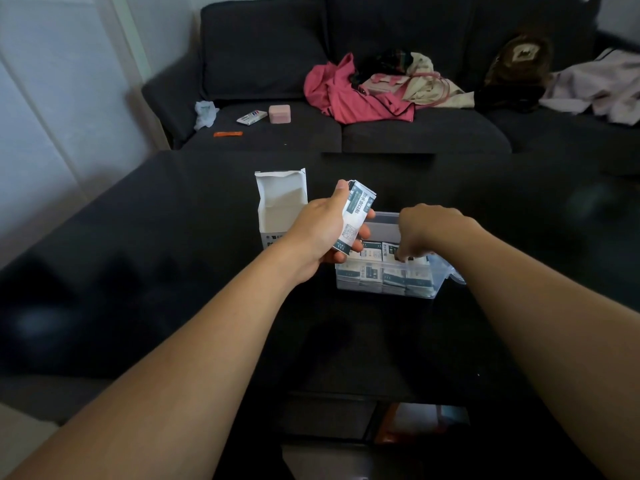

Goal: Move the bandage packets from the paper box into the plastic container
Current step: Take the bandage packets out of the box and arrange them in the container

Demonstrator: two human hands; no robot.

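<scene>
Glossy dark worktop (173,271), charcoal fabric sofa (415,129) behind. Left hand (322,233) gripping flat paper packets (355,216); right hand (420,233) curled, pinching packets inside clear plastic container (384,284). White paper box (280,206) open, upright beside.

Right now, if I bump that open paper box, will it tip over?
Probably: the paper box stands tall and narrow with its flap up, and looks mostly empty, so likely light. Its thin card would probably crumple if squeezed.
</scene>
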